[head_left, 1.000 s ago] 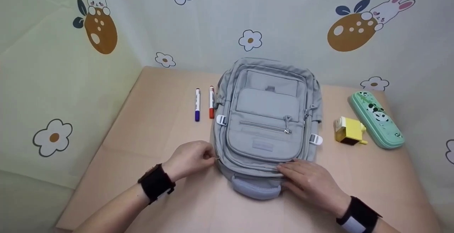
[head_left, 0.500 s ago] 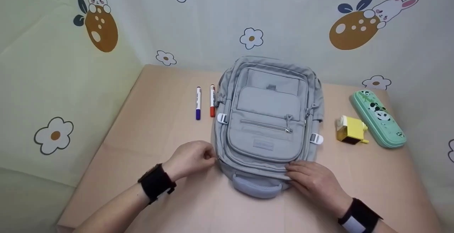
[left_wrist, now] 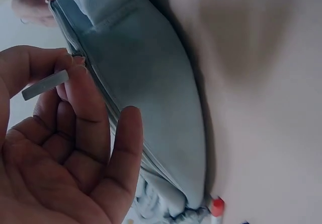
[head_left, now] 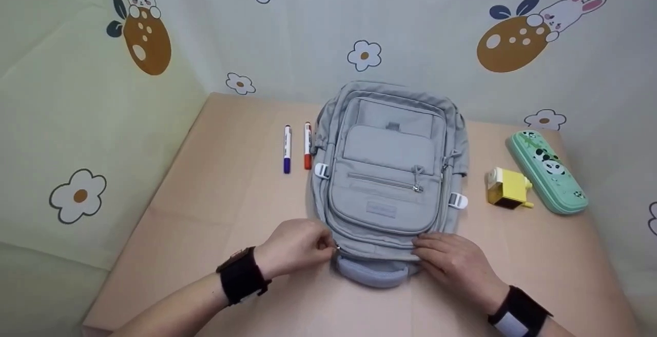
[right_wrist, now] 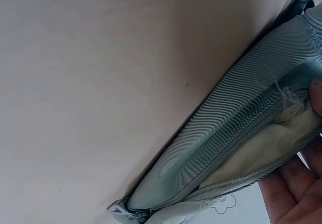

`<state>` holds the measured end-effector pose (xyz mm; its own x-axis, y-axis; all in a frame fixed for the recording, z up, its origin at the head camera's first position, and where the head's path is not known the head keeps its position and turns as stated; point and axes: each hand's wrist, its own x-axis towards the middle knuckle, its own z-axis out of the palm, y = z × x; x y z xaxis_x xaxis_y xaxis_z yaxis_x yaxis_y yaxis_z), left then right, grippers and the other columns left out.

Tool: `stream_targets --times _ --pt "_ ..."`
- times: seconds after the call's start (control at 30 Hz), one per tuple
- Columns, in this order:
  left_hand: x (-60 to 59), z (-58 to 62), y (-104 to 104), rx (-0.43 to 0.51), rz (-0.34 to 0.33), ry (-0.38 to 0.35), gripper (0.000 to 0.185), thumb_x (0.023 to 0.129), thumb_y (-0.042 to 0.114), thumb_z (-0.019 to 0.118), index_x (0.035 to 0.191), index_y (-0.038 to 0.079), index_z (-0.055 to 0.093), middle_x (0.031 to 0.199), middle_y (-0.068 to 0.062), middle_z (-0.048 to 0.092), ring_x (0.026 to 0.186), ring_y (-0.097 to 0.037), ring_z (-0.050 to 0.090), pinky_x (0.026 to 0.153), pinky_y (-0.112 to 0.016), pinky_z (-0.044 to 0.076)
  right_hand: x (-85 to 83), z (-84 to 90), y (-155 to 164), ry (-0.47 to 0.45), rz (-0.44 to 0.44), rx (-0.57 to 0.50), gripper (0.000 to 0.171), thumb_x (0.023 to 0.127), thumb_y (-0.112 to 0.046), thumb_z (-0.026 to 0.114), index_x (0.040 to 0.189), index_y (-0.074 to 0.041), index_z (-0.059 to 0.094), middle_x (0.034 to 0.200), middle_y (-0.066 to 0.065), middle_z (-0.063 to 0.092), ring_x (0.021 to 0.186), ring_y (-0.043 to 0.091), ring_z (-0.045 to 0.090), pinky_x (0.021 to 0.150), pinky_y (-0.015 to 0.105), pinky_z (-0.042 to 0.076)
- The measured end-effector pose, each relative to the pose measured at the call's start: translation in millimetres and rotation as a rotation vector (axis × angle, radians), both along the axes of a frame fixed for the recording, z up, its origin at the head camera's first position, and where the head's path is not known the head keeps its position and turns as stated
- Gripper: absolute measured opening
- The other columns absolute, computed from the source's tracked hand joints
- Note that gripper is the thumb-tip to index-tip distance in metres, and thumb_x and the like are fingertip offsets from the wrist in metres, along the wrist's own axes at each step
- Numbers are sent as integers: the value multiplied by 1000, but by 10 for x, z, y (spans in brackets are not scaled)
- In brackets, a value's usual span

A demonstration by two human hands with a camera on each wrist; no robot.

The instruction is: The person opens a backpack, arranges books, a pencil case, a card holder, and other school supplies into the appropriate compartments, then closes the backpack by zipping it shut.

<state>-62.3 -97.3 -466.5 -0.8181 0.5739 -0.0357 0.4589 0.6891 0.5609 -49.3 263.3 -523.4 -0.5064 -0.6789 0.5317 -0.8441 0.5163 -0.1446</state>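
Observation:
A grey backpack (head_left: 387, 147) lies on the table, its carry handle (head_left: 372, 273) toward the near side. At the near left corner, my left hand (head_left: 300, 249) pinches a zipper pull (left_wrist: 45, 85) between thumb and index finger, its flat tab sticking out in the left wrist view. My right hand (head_left: 459, 265) holds the near right edge of the bag, fingers on the front panel and thumb by the zipper edge. In the right wrist view the zipper's teeth stand apart there, and pale lining (right_wrist: 261, 148) shows between them.
Left of the bag lie a blue-capped marker (head_left: 287, 150) and a red-capped marker (head_left: 307, 145). To its right are a yellow pencil sharpener (head_left: 507, 188) with a crank and a green panda pencil case (head_left: 546, 172). Patterned cloth (head_left: 308, 29) hangs behind the table (head_left: 205, 188).
My left hand has slid the zipper pull round the near left corner, toward the handle. My right hand shifted slightly right along the bag's edge, then stayed there.

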Motion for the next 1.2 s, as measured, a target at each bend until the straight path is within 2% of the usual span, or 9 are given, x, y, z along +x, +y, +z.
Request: stream_targets --times 0.1,0.23,0.4,0.57,0.77,0.87,0.97,1.2 --pt "34 1 102 -1 -33 26 8 85 17 75 78 21 72 67 17 51 61 -1 47 53 -22 40 -3 -9 -4 8 1 -10 24 85 -17 72 107 -13 79 114 2 75 105 25 70 89 42 54" --pt "55 -18 200 2 -57 14 7 85 17 74 81 21 76 68 19 53 63 0 49 54 -21 40 0 -19 -8 4 -4 -10 24 84 -17 73 107 -13 79 115 2 75 106 25 70 89 43 54" --pt "43 -44 221 13 -38 -14 7 86 17 74 81 23 77 71 21 61 65 1 52 56 -21 42 9 -3 5 -19 -8 -14 27 83 -16 78 110 -13 78 117 2 74 108 25 70 92 43 53" --pt "27 -44 193 26 -35 -46 6 87 21 76 81 23 76 73 20 63 66 1 53 58 -22 43 3 52 87 -52 -35 -7 41 80 -21 85 119 -14 75 122 0 72 113 23 68 97 40 50" --pt "21 -50 169 41 -13 -71 6 89 24 77 83 23 76 74 20 61 67 0 54 61 -23 44 -77 89 369 -63 -88 18 47 77 -23 86 121 -13 72 127 3 68 119 25 63 113 26 34" --pt "26 -56 158 54 3 -74 5 88 24 77 83 23 76 74 20 62 68 0 54 62 -23 45 -144 65 501 -62 -108 -2 47 75 -20 85 119 -11 72 127 7 67 119 26 61 114 21 29" --pt "32 -62 149 58 13 -74 5 87 24 78 83 23 75 74 20 61 67 0 54 61 -24 45 -199 14 561 -57 -103 -14 45 75 -16 85 118 -12 72 127 7 66 118 25 61 112 21 32" --pt "25 -66 173 46 9 -86 7 86 23 77 80 23 74 71 20 58 64 0 51 58 -23 43 -265 -101 496 -53 -99 29 31 80 -12 80 110 -14 74 121 2 67 116 22 62 101 31 44"
